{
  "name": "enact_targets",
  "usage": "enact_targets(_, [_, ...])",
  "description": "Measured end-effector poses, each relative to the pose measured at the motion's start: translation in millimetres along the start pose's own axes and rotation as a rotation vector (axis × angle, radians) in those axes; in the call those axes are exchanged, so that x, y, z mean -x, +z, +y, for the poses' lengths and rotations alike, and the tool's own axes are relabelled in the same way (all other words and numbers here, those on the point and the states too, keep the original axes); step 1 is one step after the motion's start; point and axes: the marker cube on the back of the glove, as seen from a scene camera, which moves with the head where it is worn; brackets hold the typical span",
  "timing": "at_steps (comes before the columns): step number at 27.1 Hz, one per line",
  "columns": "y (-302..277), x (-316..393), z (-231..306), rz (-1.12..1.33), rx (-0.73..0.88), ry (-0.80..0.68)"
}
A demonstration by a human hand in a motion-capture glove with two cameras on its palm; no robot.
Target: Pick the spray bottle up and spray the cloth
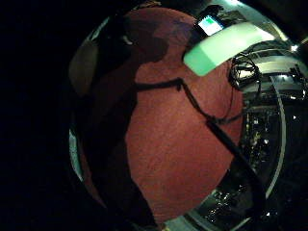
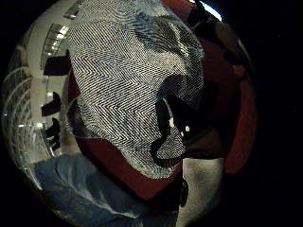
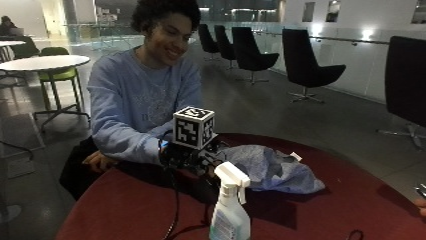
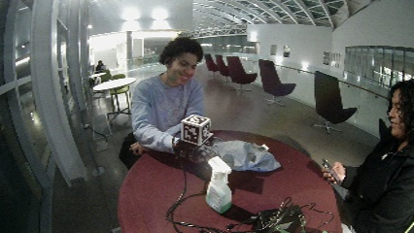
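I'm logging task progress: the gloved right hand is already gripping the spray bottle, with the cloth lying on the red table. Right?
Not quite. In the outside view the spray bottle stands untouched on the red table, apart from the gloved right hand, which is beside the cloth. The cloth does lie on the table.

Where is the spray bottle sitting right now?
In the outside view the spray bottle stands upright on the red table, untouched, nearer the camera than the gloved right hand and the crumpled cloth.
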Motion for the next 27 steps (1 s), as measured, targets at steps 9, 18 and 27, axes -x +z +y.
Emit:
enact_targets(9, [-2.7,-3.0,5.1,-0.02,-0.023,0.014])
enact_targets(18, [-2.0,-3.6,4.3,-0.02,-0.018,0.012])
enact_targets(27, [-2.4,-3.7,4.8,-0.019,-0.026,0.014])
